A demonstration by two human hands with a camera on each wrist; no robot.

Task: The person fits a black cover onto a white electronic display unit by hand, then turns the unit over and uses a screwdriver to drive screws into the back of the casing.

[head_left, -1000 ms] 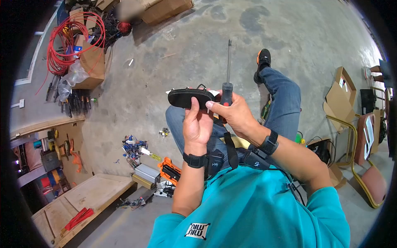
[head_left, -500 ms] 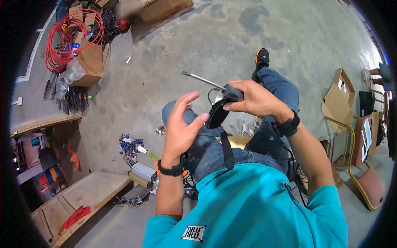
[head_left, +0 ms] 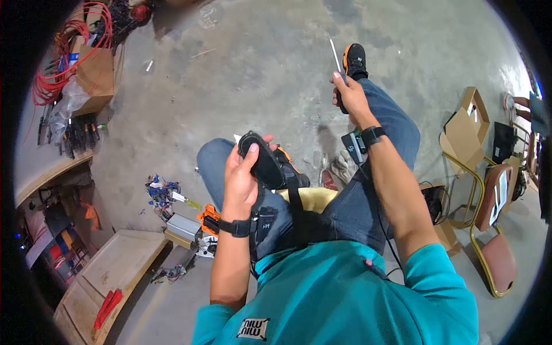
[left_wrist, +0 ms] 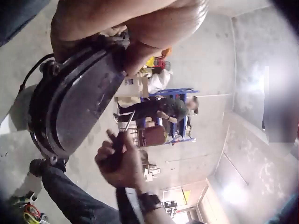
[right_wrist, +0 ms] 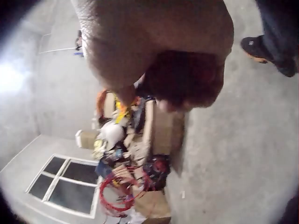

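Between the thumb and fingers of my left hand (head_left: 240, 181) is a black, flat-faced oval housing (head_left: 265, 164), tilted above the left knee. Seen close in the left wrist view, the housing (left_wrist: 86, 105) has a stepped rim with screw lugs, and a thin black cable trails from it. My right hand (head_left: 353, 102) is farther forward, over the right leg and well apart from the housing. It grips a screwdriver (head_left: 336, 57) by the dark handle, the metal shaft pointing away from the body. In the right wrist view the palm hides most of the handle (right_wrist: 182, 72).
Left of the knee lie a tangle of wires (head_left: 163, 191), a silver metal box (head_left: 183, 227) and an orange-and-black object (head_left: 208, 220). A low wooden panel (head_left: 109, 259) bears a red item (head_left: 107, 309). A chair (head_left: 499, 259) and opened cardboard (head_left: 466, 138) are at right.
Half a second ago my right hand held both housing and screwdriver, the left hand free beside them. Now my left hand holds the housing, and the right has moved forward and right with the screwdriver.
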